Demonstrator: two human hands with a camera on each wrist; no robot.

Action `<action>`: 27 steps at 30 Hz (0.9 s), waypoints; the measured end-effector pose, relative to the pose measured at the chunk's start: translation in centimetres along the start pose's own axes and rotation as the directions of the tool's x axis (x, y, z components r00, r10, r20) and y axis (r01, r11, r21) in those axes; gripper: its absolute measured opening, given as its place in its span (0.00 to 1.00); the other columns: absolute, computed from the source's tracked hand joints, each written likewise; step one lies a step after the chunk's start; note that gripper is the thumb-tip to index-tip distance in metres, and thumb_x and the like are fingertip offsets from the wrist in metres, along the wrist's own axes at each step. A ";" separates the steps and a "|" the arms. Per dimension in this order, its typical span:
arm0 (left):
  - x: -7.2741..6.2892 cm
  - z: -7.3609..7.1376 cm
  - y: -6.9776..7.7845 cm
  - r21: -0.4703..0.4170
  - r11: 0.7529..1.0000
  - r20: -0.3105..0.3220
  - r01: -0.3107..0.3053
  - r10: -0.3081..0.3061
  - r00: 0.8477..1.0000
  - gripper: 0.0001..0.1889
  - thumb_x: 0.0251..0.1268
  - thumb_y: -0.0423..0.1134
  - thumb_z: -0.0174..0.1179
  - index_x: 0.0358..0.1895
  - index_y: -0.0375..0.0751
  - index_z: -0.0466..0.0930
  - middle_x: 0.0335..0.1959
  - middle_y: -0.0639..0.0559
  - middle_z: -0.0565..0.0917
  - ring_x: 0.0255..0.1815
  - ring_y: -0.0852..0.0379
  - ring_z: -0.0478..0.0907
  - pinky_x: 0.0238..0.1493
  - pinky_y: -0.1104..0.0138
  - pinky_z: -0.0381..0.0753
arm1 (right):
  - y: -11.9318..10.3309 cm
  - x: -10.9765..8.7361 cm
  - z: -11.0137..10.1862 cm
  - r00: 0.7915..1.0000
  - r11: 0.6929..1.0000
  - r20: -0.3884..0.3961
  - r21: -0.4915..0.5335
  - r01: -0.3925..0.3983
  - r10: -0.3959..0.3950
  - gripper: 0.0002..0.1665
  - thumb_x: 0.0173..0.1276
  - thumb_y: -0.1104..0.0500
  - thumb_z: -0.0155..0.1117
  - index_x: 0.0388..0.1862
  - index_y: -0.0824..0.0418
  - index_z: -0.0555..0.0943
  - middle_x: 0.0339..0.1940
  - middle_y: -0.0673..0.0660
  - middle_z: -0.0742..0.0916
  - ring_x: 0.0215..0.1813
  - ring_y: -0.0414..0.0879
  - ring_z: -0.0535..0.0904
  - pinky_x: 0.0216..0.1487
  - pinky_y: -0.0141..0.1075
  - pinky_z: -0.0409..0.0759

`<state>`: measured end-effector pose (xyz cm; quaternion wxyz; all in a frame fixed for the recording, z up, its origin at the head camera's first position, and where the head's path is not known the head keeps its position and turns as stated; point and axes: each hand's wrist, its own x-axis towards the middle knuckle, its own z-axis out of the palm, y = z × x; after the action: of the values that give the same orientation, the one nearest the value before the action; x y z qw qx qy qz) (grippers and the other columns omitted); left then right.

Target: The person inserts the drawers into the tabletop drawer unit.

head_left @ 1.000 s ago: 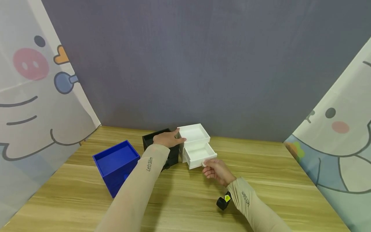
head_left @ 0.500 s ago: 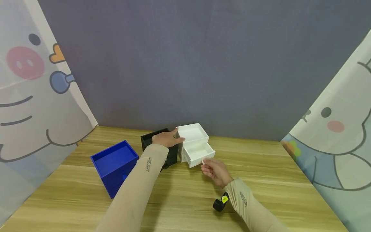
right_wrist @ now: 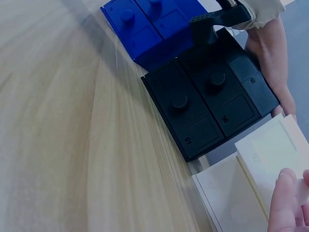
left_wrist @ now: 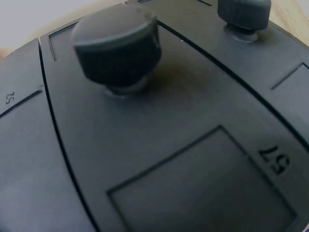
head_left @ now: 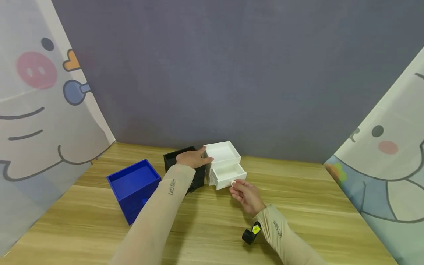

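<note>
A white drawer box stands toward the back of the table, its upper drawer pulled partway out; nothing shows inside it. My right hand pinches that drawer's round white knob between thumb and fingers. On the box's left side, my left hand grips its edge, thumb toward the front and a finger at the back corner; other fingers are hidden. Below that hand is a black drawer box, whose knobbed drawer fronts fill the left wrist view, with a black knob nearest.
A blue drawer box stands at the left, turned at an angle. A grey wall rises behind the wooden table. A small black device with a yellow label sits at the right wrist.
The white drawer has slid slightly inward, my right hand moving with it on the knob. My left hand stays on the white box's side.
</note>
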<state>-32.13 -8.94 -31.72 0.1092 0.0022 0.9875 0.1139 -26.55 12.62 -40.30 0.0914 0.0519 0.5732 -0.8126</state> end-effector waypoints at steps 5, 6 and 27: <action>-0.1 -0.1 0.3 0.003 1.000 0.010 0.001 -0.002 1.000 0.40 0.62 0.75 0.38 0.76 0.71 0.40 0.11 0.53 0.65 0.11 0.61 0.45 0.18 0.67 0.50 | 0.1 0.1 0.1 1.000 1.000 -0.003 0.003 0.014 -0.014 0.04 0.68 0.72 0.54 0.39 0.66 0.74 0.26 0.56 0.86 0.26 0.38 0.82 0.31 0.27 0.79; -0.1 -0.2 0.3 0.005 1.000 0.012 0.002 -0.002 1.000 0.40 0.62 0.75 0.38 0.76 0.71 0.40 0.11 0.53 0.65 0.11 0.61 0.46 0.18 0.67 0.50 | 0.1 0.2 0.2 1.000 1.000 0.000 0.003 0.020 -0.020 0.04 0.68 0.72 0.55 0.40 0.66 0.74 0.27 0.56 0.86 0.26 0.38 0.82 0.31 0.27 0.79; -0.2 -0.2 0.3 -0.008 1.000 0.011 0.012 -0.012 1.000 0.40 0.62 0.75 0.39 0.76 0.70 0.41 0.20 0.49 0.77 0.12 0.60 0.49 0.19 0.66 0.53 | 0.6 1.3 1.3 0.997 0.996 0.000 0.041 0.081 -0.081 0.06 0.66 0.75 0.53 0.36 0.67 0.75 0.24 0.56 0.85 0.23 0.38 0.81 0.28 0.27 0.79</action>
<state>-32.01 -8.68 -31.45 0.1155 -0.0035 0.9864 0.1171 -27.62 11.12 -40.69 0.0578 0.0296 0.5581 -0.8272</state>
